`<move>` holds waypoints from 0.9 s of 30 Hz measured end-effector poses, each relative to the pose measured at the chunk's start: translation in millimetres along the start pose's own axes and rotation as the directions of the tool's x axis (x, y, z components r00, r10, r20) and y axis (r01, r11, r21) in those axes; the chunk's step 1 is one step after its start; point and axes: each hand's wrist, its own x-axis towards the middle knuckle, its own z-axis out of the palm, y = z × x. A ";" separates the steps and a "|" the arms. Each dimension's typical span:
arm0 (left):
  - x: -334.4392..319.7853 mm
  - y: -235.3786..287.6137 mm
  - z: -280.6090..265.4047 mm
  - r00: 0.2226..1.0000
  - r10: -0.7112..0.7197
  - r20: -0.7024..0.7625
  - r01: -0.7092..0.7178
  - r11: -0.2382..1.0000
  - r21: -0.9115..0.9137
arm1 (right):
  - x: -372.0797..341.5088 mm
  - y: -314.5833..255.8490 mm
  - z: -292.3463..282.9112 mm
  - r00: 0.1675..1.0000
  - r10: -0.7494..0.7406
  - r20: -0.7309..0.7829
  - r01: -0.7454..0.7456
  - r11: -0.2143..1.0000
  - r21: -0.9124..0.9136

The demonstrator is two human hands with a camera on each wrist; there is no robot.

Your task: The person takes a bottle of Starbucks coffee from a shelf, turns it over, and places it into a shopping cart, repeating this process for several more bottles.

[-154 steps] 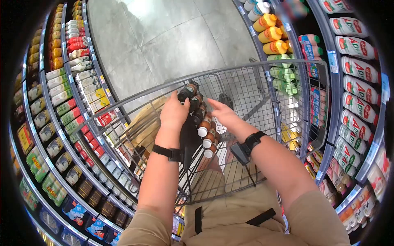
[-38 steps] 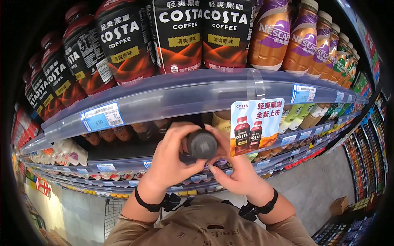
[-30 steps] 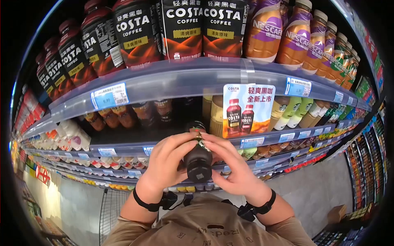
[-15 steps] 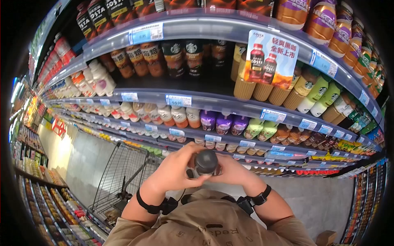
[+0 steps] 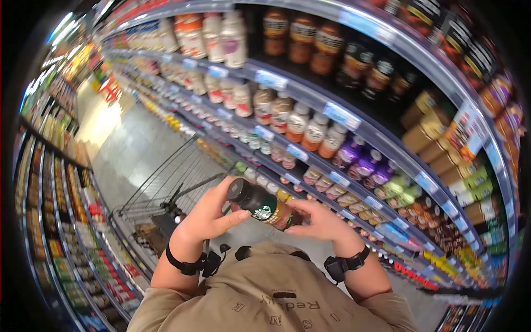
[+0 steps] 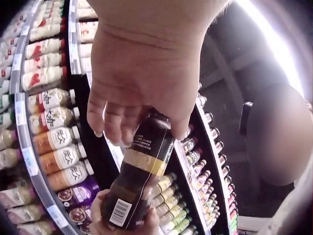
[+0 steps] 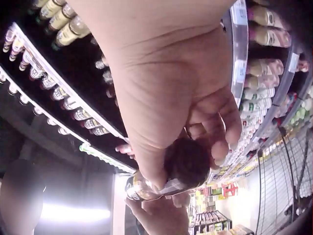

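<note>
A dark Starbucks coffee bottle (image 5: pixel 265 206) lies tilted between both hands in the head view, its green logo facing up. My left hand (image 5: pixel 211 217) grips the black-capped end, thumb along the near side. Around the base end, my right hand (image 5: pixel 319 219) holds the bottle with thumb and fingers. The left wrist view shows the back of the bottle (image 6: pixel 139 171) with a barcode near its base, right-hand fingers curled there. In the right wrist view the base of the bottle (image 7: pixel 188 164) sits in my right hand (image 7: pixel 171 98), partly hidden by the thumb.
A wire shopping cart (image 5: pixel 191 188) stands left of the hands, with brown items inside. Shelves of bottled drinks run along the right, including orange-labelled bottles (image 5: pixel 315 133) and purple ones (image 5: pixel 365 165). Another stocked shelf (image 5: pixel 63 221) lines the left. A red stand (image 5: pixel 110 90) is down the aisle.
Earlier the hands were over the cart among several bottles, then at the shelf with one bottle. The view has since swung left toward the cart; the bottle has turned sideways, its label now showing.
</note>
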 end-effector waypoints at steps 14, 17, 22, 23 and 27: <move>-228.8 -14.6 -171.8 0.720 -0.339 -0.606 0.418 0.908 -0.011 | 247.5 -10.2 188.1 0.888 0.174 0.426 -0.244 0.963 0.116; -267.8 -31.7 -198.7 0.663 -0.371 -0.650 0.442 0.895 -0.059 | 289.0 -3.7 232.2 0.837 0.227 0.497 -0.293 0.954 0.058; -313.5 -81.1 -230.8 0.556 -0.479 -0.679 0.509 0.842 -0.177 | 341.7 38.6 292.6 0.782 0.267 0.563 -0.394 0.911 0.116; -319.8 -94.3 -234.6 0.559 -0.499 -0.662 0.515 0.835 -0.194 | 350.6 50.8 298.7 0.751 0.305 0.586 -0.450 0.886 0.115; -323.3 -137.4 -248.3 0.541 -0.646 -0.539 0.670 0.718 -0.188 | 381.8 96.7 319.1 0.651 0.486 0.583 -0.639 0.765 0.077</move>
